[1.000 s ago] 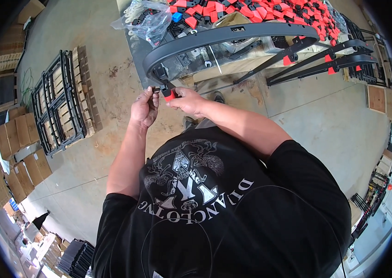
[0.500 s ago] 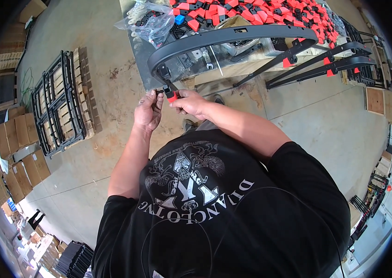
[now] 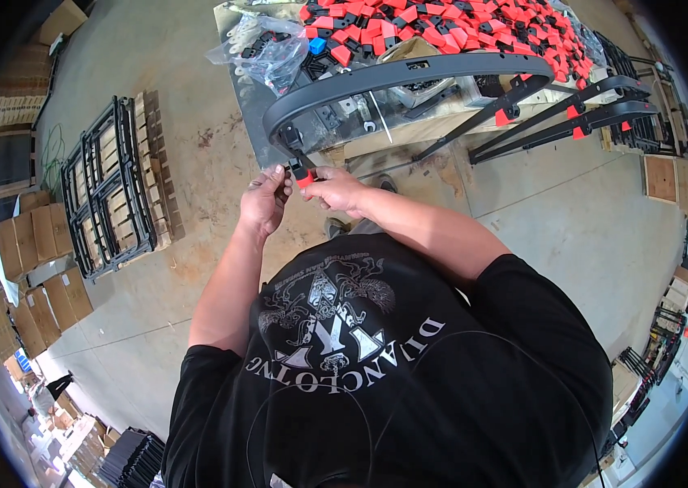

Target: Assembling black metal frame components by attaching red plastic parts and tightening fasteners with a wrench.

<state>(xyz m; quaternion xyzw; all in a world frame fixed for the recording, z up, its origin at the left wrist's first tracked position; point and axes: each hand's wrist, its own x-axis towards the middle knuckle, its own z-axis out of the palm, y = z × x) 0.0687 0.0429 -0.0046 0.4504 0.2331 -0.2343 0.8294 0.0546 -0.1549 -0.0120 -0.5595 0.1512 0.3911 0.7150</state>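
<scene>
A black curved metal frame (image 3: 409, 73) arches over the near edge of the workbench. At its left end sits a small red-and-black plastic piece (image 3: 304, 176), against the frame's tube. My right hand (image 3: 337, 192) is closed round this piece from the right. Just left of it, my left hand (image 3: 264, 200) is pinched at the frame end, its fingertips touching or nearly touching the piece. Something small and dark shows at those fingertips, too small to name.
The workbench (image 3: 258, 134) holds a heap of red and black plastic pieces (image 3: 457, 28), a clear plastic bag (image 3: 266, 57) and a wrench (image 3: 369, 119). More black frames (image 3: 559, 130) lean at right. Frames lie on a wooden pallet (image 3: 157, 167) at left, near cardboard boxes (image 3: 27, 236).
The whole view has shifted slightly. My left fingertips have come closer to the red-and-black piece, while my right hand keeps its hold.
</scene>
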